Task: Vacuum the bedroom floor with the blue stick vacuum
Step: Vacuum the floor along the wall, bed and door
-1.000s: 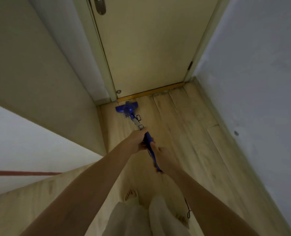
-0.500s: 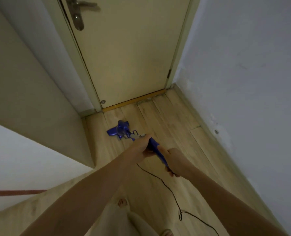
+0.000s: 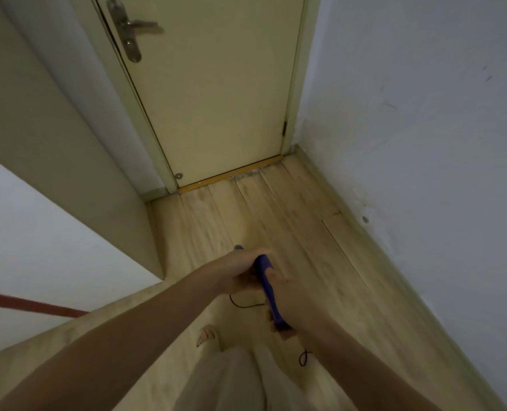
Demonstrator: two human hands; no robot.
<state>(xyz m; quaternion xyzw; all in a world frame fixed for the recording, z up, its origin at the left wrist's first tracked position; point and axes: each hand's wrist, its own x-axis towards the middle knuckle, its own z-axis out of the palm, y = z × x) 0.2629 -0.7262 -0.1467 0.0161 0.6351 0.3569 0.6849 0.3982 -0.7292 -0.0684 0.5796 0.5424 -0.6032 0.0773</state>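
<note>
Before the closed door [image 3: 216, 93], we grip the blue stick vacuum [image 3: 268, 287] with left hand [image 3: 240, 272] and right hand [image 3: 289, 304], its head, visible moments earlier, now hidden behind our hands.

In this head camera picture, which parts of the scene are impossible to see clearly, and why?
- Blue stick vacuum handle: its floor head and tube are hidden behind the left hand and forearm.
- Right hand: its fingers lie under the handle, partly hidden.
- Thin black cord: most of its run is hidden behind the arms and legs.
- Wooden plank floor: motion blur hides any dust.
</note>
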